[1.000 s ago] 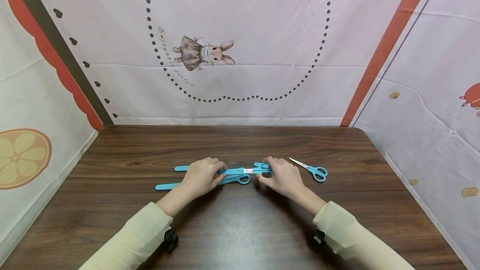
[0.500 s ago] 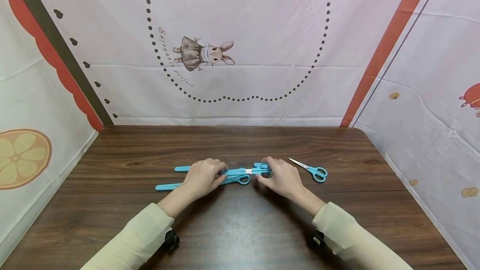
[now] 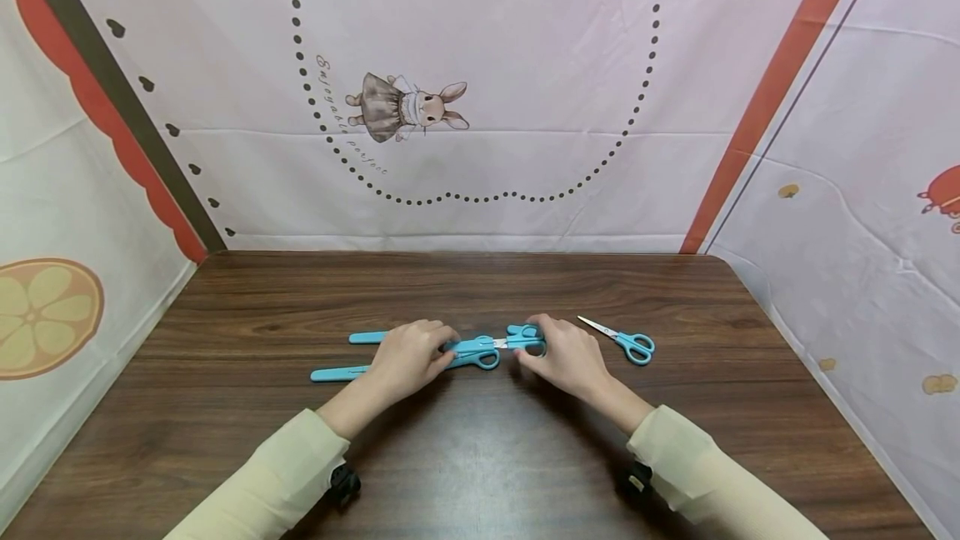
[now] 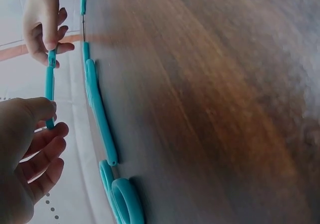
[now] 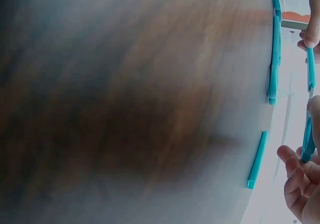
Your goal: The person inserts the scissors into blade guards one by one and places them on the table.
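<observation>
The left hand (image 3: 411, 354) pinches the sheath (image 3: 471, 346) and the right hand (image 3: 567, 354) holds the scissors (image 3: 517, 342) at the handle end, so each grip is closed on its own part. The scissors are above the table (image 3: 480, 457), between the hands, with the blades (image 3: 501, 343) partly inside the sheath — a short piece of metal shows. The two ends are held almost in one line, probably so that metal and cover do not catch. Bare scissors (image 3: 635, 347) lie apart on the right; a sheathed pair (image 3: 337, 374) lies partly behind the left hand — perhaps simply to leave working room.
</observation>
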The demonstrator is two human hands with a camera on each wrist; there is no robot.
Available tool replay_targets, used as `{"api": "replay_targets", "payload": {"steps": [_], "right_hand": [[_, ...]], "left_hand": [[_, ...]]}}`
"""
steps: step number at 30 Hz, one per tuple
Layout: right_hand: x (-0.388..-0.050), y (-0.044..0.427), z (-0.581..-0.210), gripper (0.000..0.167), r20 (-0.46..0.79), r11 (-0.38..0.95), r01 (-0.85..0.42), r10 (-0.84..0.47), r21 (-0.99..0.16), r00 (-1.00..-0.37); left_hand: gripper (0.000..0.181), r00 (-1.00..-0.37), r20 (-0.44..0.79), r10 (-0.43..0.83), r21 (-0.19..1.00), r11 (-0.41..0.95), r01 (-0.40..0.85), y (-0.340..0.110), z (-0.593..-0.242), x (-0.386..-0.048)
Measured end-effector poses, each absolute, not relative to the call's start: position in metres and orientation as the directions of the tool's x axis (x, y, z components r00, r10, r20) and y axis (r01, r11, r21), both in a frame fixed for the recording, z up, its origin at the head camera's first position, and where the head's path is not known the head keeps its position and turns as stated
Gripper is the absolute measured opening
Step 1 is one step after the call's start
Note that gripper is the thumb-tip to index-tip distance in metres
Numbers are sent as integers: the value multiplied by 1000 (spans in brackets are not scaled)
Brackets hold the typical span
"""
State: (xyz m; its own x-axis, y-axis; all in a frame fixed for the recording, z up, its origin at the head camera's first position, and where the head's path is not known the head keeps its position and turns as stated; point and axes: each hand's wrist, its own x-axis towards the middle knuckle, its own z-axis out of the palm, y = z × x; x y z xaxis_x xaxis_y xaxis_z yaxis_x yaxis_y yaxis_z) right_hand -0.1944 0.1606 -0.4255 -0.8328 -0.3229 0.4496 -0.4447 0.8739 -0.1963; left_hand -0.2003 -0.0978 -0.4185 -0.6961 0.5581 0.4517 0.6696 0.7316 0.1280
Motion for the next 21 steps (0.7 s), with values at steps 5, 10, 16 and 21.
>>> {"api": "replay_targets", "payload": {"steps": [5,10,16,21], "right_hand": [[-194,162,-425,45,467,871,-451,-322,-197,-824],[-193,162,-425,44,475,864,-464,-330,-196,-816],[-193,162,-424,44,480,861,-472,-338,-189,-809],[-192,161,-422,45,479,863,-470,-337,-188,-810]], "left_hand": [[12,-690,461,558,126,729,673,-96,-418,-200],[12,-680,472,561,119,724,679,-97,-417,-199],[13,-677,475,561,122,720,683,-97,-417,-198],[13,-678,476,560,128,719,683,-97,-417,-197]]}}
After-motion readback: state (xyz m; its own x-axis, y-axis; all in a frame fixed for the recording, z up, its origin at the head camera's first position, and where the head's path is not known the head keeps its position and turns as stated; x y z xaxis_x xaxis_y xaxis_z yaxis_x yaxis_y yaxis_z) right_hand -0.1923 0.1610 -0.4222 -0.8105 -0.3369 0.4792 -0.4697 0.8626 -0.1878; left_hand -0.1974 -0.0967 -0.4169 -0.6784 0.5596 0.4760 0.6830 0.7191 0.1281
